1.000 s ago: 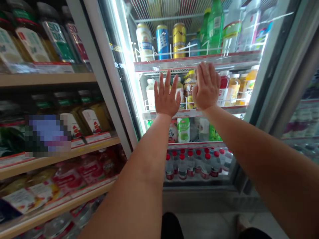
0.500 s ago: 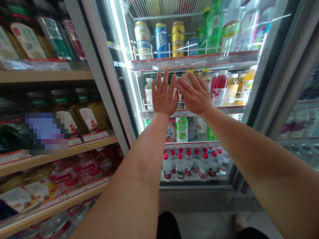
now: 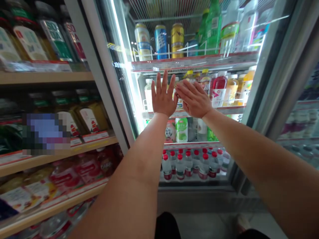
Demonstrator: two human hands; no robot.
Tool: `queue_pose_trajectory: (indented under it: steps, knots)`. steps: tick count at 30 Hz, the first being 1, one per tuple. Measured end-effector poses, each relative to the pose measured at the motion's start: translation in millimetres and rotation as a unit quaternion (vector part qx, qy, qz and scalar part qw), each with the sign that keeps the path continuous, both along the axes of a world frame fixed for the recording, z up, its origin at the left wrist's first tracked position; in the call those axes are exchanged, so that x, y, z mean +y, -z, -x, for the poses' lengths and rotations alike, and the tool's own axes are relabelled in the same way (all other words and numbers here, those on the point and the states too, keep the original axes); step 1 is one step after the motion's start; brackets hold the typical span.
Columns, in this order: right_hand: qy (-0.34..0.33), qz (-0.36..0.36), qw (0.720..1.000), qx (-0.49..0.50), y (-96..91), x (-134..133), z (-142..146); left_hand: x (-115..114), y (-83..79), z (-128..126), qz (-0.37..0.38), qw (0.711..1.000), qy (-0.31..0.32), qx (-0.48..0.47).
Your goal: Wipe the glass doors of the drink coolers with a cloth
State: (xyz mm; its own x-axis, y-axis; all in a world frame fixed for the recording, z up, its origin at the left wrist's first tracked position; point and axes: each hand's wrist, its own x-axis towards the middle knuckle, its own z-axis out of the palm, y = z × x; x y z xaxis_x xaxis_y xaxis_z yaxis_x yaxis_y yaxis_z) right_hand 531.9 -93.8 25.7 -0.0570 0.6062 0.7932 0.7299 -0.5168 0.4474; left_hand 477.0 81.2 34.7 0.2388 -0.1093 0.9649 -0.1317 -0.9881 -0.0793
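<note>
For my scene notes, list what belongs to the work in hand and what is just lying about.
Seemingly part of it: left hand, right hand, fridge before them.
Seemingly just about: blue can, gold can, green carton, red-capped bottles, wooden shelves.

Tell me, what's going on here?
A person's left hand is held up, spread wide, before a lit drinks fridge. Their right hand slants in toward it. Neither visibly holds anything; whether either touches the fridge's front is unclear. Beyond them, cans stand on an upper shelf and red-capped bottles lower down.
</note>
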Motion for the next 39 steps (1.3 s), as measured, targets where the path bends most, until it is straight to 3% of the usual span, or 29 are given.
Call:
queue_pose_trajectory:
  steps: [2,7,9,16,22,24,30,32,34,39]
  knots:
    - [0.010,-0.029,1.000,0.005,0.5,1.0,0.7,-0.6,-0.4,1.1,0.002,1.000,0.004,0.004]
    - [0.056,-0.249,0.967,0.022,0.7,5.1,-5.7,-0.9,1.1,1.3,-0.001,1.000,0.010,-0.010]
    - [0.067,-0.283,0.957,0.023,1.0,5.6,-6.7,-0.4,1.7,0.6,-0.003,1.000,0.008,-0.012]
    - [0.035,-0.121,0.992,0.001,4.2,2.7,-0.6,-0.1,1.3,1.6,0.000,1.000,0.015,-0.003]
    - [0.056,-0.305,0.950,0.020,4.0,5.0,-14.3,0.3,1.3,1.1,0.010,1.000,0.025,0.004]
    - [0.063,-0.311,0.948,0.018,4.4,5.3,-15.2,0.3,1.4,0.7,0.007,1.000,0.021,-0.002]
    - [0.028,-0.087,0.996,0.008,6.4,2.6,-0.3,-1.2,0.0,1.3,-0.003,1.000,-0.007,0.004]
    - [0.022,-0.064,0.998,0.015,6.4,2.4,2.3,-1.4,-0.3,1.3,-0.002,1.000,-0.010,0.007]
    - [0.023,-0.100,0.994,0.025,6.3,3.1,0.6,-1.1,0.0,1.1,0.001,1.000,0.002,0.008]
    - [0.036,-0.329,0.943,0.033,6.7,6.5,-13.8,0.3,1.7,0.7,0.003,1.000,0.025,-0.010]
